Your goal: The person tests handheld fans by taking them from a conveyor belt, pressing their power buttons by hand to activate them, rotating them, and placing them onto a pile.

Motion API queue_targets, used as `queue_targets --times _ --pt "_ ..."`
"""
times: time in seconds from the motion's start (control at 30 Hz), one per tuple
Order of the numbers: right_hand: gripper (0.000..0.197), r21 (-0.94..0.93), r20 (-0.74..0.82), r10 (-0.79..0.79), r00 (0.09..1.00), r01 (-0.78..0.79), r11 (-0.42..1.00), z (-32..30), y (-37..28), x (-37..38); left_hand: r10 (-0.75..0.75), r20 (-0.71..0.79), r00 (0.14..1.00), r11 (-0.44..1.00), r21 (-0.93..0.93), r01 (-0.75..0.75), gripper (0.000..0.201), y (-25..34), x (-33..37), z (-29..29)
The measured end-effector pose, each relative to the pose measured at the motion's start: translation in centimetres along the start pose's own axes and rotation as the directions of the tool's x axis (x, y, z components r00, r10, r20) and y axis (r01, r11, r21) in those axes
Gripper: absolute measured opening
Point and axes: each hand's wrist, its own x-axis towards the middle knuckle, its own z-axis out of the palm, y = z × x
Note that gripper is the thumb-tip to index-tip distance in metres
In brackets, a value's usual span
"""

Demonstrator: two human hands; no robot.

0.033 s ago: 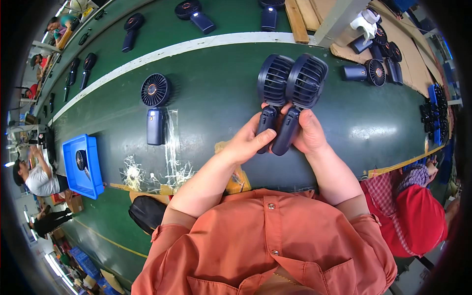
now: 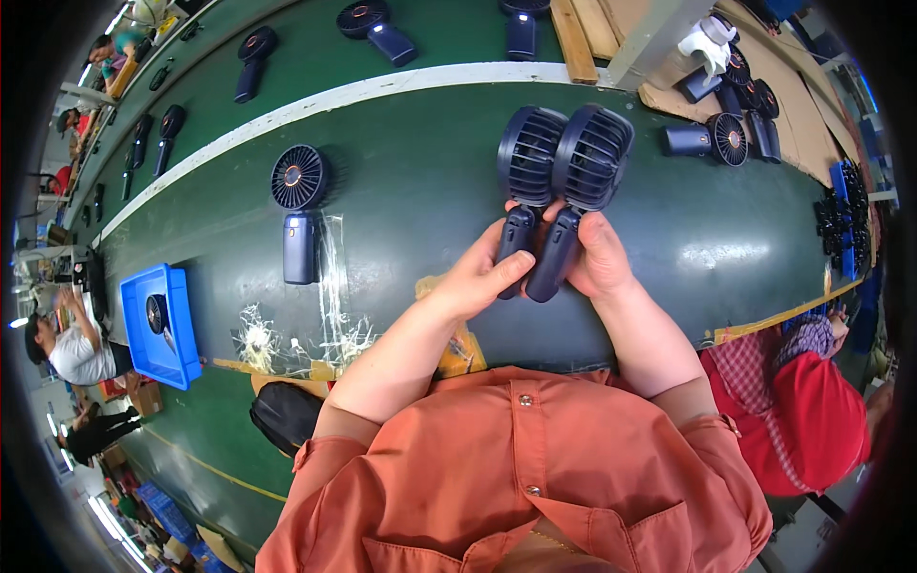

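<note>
Left hand [image 2: 482, 275] grips a navy handheld fan [image 2: 528, 177]; right hand [image 2: 606, 258] grips a second fan [image 2: 585, 177]. Both round-caged, slim-handled, side by side.

Paired fans [image 2: 592, 158] at centre, dark navy; tabletop [image 2: 411, 162], deep green; tray [image 2: 187, 325] at left, bright blue; shirt [image 2: 602, 449] at bottom, coral orange; cloth [image 2: 750, 392] at lower right, checked red and white.

I can't read any text, label, number or sign on my feed: the lit patch [image 2: 293, 226] on the lone fan [image 2: 298, 258] is too small and bright, and I can't make out lettering on the left held fan [image 2: 529, 158] or right held fan [image 2: 592, 158].
</note>
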Motion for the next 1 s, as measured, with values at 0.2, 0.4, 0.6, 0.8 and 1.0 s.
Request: queue_targets --times 0.2,0.4,0.6,0.8,1.0 --pt "0.05 0.053 -0.056 0.058 0.997 -0.055 0.997 -0.6 0.4 0.3 -0.054 -0.064 0.996 0.998 -0.013 0.053 0.07 0.1 -0.3 -0.2" --pt "0.051 0.058 -0.076 0.058 0.995 -0.054 0.997 -0.7 0.3 0.1 -0.052 -0.073 0.996 0.998 -0.03 0.05 0.067 -0.3 0.0 0.2" --pt "0.042 0.071 -0.027 0.087 0.996 -0.085 0.994 -0.2 0.0 0.0 -0.034 -0.108 0.994 0.999 0.02 0.037 0.064 -0.6 0.0 -0.1" --pt "0.034 0.049 -0.176 0.034 0.984 -0.026 0.998 0.1 0.4 -0.2 -0.01 -0.085 0.996 1.0 0.01 0.011 0.065 -0.5 0.1 0.7" --pt "0.032 0.005 -0.204 -0.02 0.979 0.022 1.0 0.5 0.1 -0.7 -0.137 -0.259 0.956 0.991 -0.044 0.13 0.05 0.0 0.7 2.6"
